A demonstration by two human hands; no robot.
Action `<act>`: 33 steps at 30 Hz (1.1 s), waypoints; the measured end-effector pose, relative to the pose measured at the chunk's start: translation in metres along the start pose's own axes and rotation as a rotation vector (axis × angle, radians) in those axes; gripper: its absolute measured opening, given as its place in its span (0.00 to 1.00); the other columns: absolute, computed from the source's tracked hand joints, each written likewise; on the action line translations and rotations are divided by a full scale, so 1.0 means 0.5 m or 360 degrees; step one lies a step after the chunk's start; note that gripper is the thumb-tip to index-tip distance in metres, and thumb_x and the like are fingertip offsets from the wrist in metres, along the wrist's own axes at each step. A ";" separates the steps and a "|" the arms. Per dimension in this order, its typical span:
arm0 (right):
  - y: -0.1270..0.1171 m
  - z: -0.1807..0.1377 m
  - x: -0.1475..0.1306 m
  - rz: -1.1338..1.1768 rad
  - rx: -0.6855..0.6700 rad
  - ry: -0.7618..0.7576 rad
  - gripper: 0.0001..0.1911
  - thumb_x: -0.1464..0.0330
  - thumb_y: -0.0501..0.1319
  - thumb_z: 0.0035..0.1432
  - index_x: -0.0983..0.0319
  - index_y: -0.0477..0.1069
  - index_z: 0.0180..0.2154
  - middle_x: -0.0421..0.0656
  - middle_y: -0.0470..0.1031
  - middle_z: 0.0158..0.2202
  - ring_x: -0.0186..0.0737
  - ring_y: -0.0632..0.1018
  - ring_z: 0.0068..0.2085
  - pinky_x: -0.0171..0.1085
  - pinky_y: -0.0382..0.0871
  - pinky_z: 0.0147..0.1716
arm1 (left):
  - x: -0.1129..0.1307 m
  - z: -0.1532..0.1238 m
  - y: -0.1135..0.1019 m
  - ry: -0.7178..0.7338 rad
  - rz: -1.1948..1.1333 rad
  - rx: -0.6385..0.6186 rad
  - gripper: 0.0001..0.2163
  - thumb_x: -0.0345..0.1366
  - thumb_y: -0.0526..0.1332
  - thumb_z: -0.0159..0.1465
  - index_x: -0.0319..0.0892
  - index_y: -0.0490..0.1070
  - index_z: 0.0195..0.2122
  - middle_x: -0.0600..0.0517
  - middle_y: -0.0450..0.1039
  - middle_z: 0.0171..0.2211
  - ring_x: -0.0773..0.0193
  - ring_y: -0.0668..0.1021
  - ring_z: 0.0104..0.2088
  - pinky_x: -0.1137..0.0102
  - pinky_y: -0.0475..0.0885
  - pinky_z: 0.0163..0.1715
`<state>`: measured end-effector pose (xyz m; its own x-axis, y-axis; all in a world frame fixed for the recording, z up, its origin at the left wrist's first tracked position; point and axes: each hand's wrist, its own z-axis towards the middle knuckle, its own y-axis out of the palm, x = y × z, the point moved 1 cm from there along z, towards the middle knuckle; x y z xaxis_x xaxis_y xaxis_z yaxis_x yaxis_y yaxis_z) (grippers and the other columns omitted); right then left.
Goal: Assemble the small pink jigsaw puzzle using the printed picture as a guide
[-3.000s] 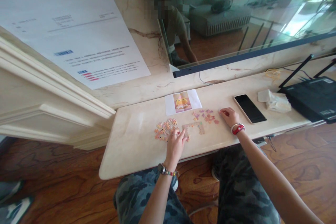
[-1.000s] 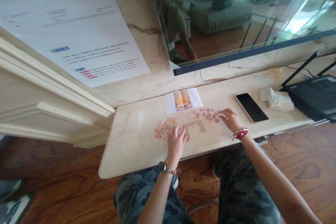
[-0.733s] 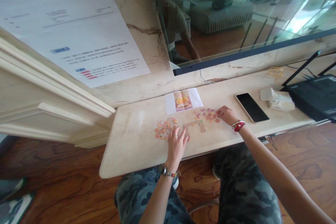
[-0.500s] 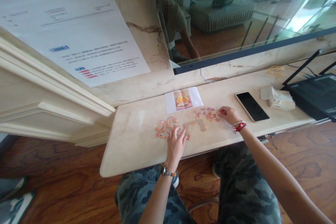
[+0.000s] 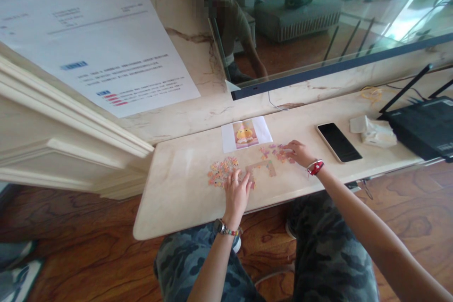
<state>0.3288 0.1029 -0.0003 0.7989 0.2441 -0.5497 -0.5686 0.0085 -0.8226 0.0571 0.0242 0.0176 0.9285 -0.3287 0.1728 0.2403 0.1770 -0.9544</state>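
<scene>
Likely light, stiff and easily bent at the tabs, the small pink-and-purple jigsaw pieces (image 5: pixel 264 152) on the cream, marble-look counter (image 5: pixel 177 193) are best pinched by their edges; the right hand (image 5: pixel 299 152) curls its fingers over them, grip impossible to tell. The left hand (image 5: pixel 236 193) lies loosely spread, partly covering the pink, half-joined puzzle border (image 5: pixel 271 168), while the black-screened, pale-edged phone (image 5: pixel 339 142) sits clear to the right.

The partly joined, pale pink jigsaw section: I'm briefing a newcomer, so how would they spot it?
Below the large dark television runs a long cream shelf. On it, right of the loose, mostly orange jigsaw pieces and beside the left hand, lies the pale pink jigsaw section. Its joined, angular outline sets it apart from the scattered pieces.
</scene>
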 end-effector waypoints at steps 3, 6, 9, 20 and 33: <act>0.008 0.018 -0.009 -0.0040 -0.0203 -0.0063 0.09 0.70 0.54 0.52 0.62 0.72 0.32 0.45 0.69 0.34 0.30 0.69 0.26 0.31 0.64 0.28 | -0.001 0.000 0.000 -0.0008 0.0011 0.0001 0.13 0.37 0.53 0.59 0.50 0.66 0.45 0.47 0.59 0.47 0.56 0.64 0.46 0.60 0.63 0.43; 0.008 0.028 -0.011 -0.0091 -0.0221 -0.0055 0.06 0.71 0.55 0.50 0.64 0.71 0.29 0.46 0.70 0.32 0.32 0.70 0.29 0.31 0.63 0.31 | -0.001 -0.001 0.001 -0.0008 0.0010 -0.0005 0.13 0.37 0.53 0.59 0.50 0.66 0.46 0.47 0.59 0.48 0.56 0.64 0.46 0.59 0.62 0.43; 0.003 0.031 -0.013 -0.0110 -0.0187 -0.0002 0.06 0.72 0.57 0.48 0.65 0.70 0.29 0.44 0.70 0.30 0.32 0.69 0.29 0.30 0.62 0.31 | 0.000 -0.001 0.001 -0.0020 0.0004 -0.0013 0.14 0.37 0.53 0.59 0.50 0.66 0.46 0.47 0.59 0.48 0.56 0.64 0.46 0.59 0.62 0.44; -0.034 -0.054 0.010 -0.0084 0.0348 0.0185 0.13 0.61 0.55 0.50 0.62 0.72 0.32 0.43 0.72 0.27 0.33 0.69 0.24 0.33 0.62 0.27 | 0.001 -0.002 0.001 -0.0001 -0.0015 0.0022 0.13 0.38 0.53 0.59 0.49 0.66 0.46 0.47 0.59 0.47 0.56 0.64 0.46 0.60 0.63 0.44; -0.007 -0.068 -0.009 -0.0113 0.0255 0.0077 0.12 0.64 0.54 0.52 0.61 0.72 0.37 0.44 0.69 0.31 0.33 0.70 0.28 0.34 0.64 0.30 | 0.004 -0.002 0.001 -0.0011 0.0005 -0.0016 0.14 0.38 0.52 0.59 0.49 0.66 0.46 0.47 0.58 0.48 0.56 0.64 0.46 0.60 0.62 0.44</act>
<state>0.3338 0.0689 0.0001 0.8444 0.1904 -0.5007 -0.5314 0.1796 -0.8279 0.0586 0.0229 0.0174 0.9312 -0.3216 0.1715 0.2347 0.1689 -0.9573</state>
